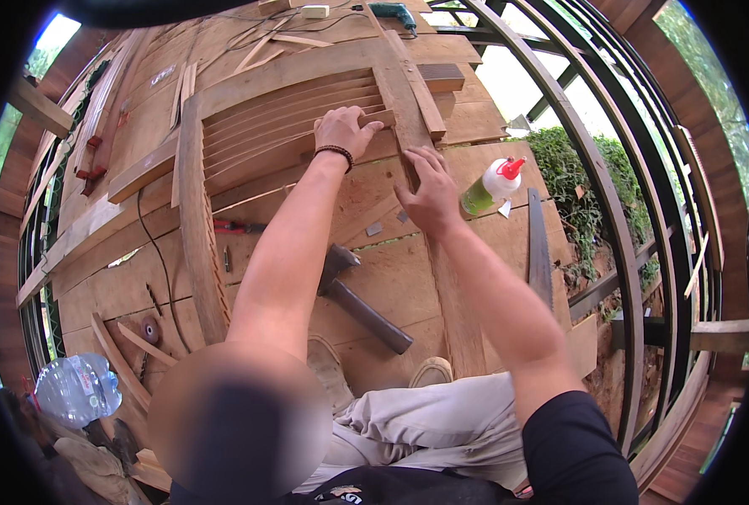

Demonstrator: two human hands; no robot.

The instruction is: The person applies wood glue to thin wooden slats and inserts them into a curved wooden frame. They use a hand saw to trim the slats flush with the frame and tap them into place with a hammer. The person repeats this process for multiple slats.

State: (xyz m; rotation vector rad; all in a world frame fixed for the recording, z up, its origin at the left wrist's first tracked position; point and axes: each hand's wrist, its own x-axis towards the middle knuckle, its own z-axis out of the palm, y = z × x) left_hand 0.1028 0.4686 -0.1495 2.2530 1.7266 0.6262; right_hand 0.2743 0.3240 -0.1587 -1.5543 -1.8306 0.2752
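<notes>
Our left hand (341, 131) grasps the nearest slat (381, 119) by its right end, inside the wooden frame (191, 168) on the floor; our right hand (427, 189) rests loosely open on the side rail (411, 126). We judge the slat light, stiff, perhaps easily split, best held near both ends.
</notes>
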